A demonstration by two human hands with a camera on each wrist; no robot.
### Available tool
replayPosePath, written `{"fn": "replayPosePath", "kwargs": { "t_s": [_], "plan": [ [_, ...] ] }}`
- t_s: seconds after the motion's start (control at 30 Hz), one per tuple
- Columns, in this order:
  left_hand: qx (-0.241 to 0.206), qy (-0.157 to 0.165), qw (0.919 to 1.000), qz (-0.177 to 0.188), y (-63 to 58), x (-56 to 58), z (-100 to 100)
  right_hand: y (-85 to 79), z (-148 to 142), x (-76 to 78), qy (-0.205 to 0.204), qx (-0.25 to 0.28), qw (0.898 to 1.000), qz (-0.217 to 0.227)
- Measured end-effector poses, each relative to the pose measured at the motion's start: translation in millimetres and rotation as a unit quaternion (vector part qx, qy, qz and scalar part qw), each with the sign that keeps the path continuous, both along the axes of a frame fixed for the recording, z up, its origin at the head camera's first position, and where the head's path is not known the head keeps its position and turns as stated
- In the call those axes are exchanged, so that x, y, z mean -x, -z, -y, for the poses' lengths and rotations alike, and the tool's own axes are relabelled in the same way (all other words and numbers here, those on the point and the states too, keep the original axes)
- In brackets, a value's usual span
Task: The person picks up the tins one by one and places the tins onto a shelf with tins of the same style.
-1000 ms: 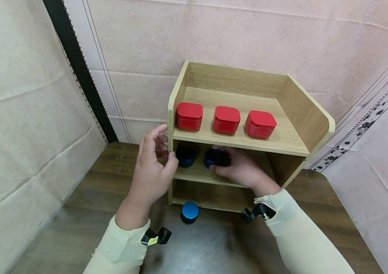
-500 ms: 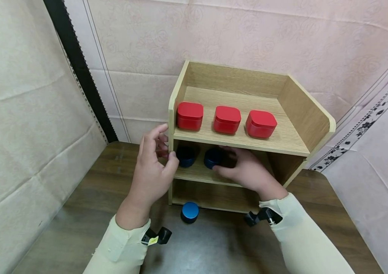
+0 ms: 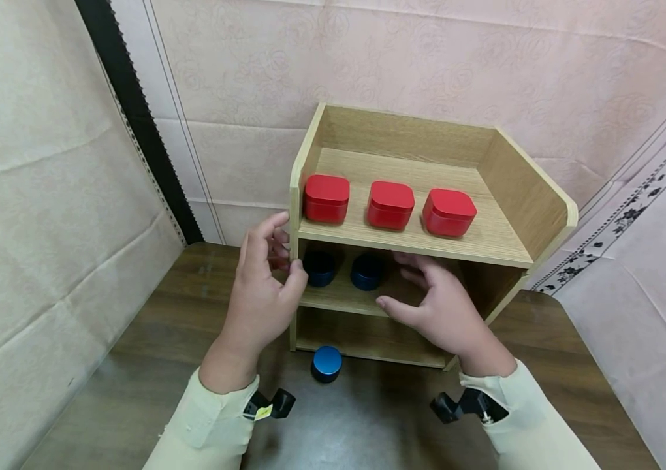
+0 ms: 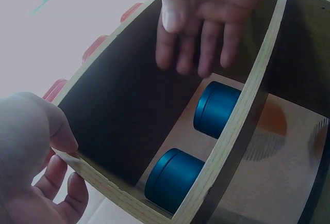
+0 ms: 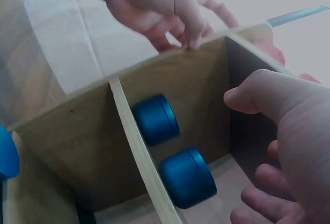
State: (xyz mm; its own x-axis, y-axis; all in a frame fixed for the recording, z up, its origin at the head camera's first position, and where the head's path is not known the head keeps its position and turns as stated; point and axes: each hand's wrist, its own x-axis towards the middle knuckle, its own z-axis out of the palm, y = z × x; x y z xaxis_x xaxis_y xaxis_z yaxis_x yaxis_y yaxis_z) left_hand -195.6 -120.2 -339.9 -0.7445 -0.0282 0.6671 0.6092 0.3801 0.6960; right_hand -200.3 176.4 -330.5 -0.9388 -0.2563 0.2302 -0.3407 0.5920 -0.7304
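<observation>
A two-tier wooden shelf [image 3: 415,253] stands on the table. My left hand [image 3: 262,287] holds its left side panel, with the thumb at the front edge and the fingers along the outside. Two round blue tins [image 3: 366,271] [image 4: 175,180] stand side by side on the middle level, towards the left. My right hand [image 3: 441,303] is just right of them, partly under the top board, with fingers spread and nothing in them. In the right wrist view its thumb [image 5: 247,97] is apart from the tins.
Three red lidded boxes [image 3: 390,205] stand in a row along the front of the top board. Another blue tin [image 3: 326,363] stands on the table [image 3: 356,424] before the shelf's lower left. Pale cloth [image 3: 239,163] hangs behind and at both sides.
My right hand has let go of the second blue tin on the middle level and drawn back to the right, its fingers spreading. The left hand stays in place.
</observation>
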Motion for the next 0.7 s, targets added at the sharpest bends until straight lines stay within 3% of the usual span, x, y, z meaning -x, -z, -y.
{"fn": "replayPosePath", "kwargs": {
  "t_s": [0.27, 0.7],
  "plan": [
    [0.002, -0.002, 1.0000, 0.001, 0.1, 0.4, 0, 12.4, 9, -27.2, -0.043, 0.100, 0.992, -0.066],
    [0.003, -0.004, 1.0000, 0.001, 0.1, 0.5, -1, 42.6, 24, -51.8, -0.125, 0.208, 0.967, -0.073]
  ]
}}
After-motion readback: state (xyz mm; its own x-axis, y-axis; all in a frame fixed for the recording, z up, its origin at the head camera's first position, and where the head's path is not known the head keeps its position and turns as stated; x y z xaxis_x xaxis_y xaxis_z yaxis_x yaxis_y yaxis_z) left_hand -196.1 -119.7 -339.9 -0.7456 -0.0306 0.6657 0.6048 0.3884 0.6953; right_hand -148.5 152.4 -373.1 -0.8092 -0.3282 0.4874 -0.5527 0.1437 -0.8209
